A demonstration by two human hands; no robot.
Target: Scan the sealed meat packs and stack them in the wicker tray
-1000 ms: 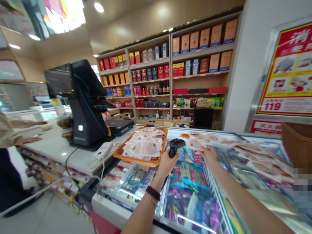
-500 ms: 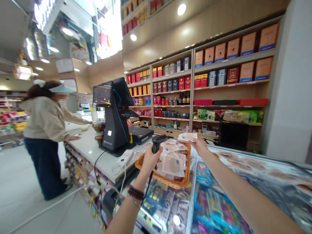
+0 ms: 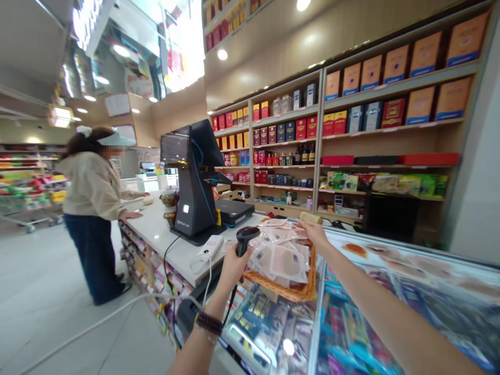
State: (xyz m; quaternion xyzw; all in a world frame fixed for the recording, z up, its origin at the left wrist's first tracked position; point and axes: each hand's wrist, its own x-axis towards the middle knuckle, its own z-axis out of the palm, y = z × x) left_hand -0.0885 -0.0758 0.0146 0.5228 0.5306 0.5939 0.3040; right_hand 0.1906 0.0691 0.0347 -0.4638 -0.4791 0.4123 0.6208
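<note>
A black handheld scanner [image 3: 246, 238] is gripped in my left hand [image 3: 233, 265], its cable hanging down past the beaded bracelet. Just right of it, an orange wicker basket [image 3: 299, 292] holds a pile of clear plastic packets [image 3: 287, 260]. My right hand [image 3: 312, 234] is at the basket's far right edge, beside the packets; its fingertips are partly hidden, and whether they hold a packet is unclear. The basket rests on the glass top of a display case.
A black point-of-sale terminal [image 3: 191, 192] stands on the white counter [image 3: 150, 229], with a white device [image 3: 211, 247] and cables in front. Bagged goods [image 3: 351, 323] lie under the glass at right. Another person [image 3: 91, 192] leans on the counter at left. Stocked shelves [image 3: 283, 120] line the back.
My right hand has lowered toward the basket's packets; the packet it held raised is no longer distinct. The scanner stays in my left hand, and the view has shifted slightly.
</note>
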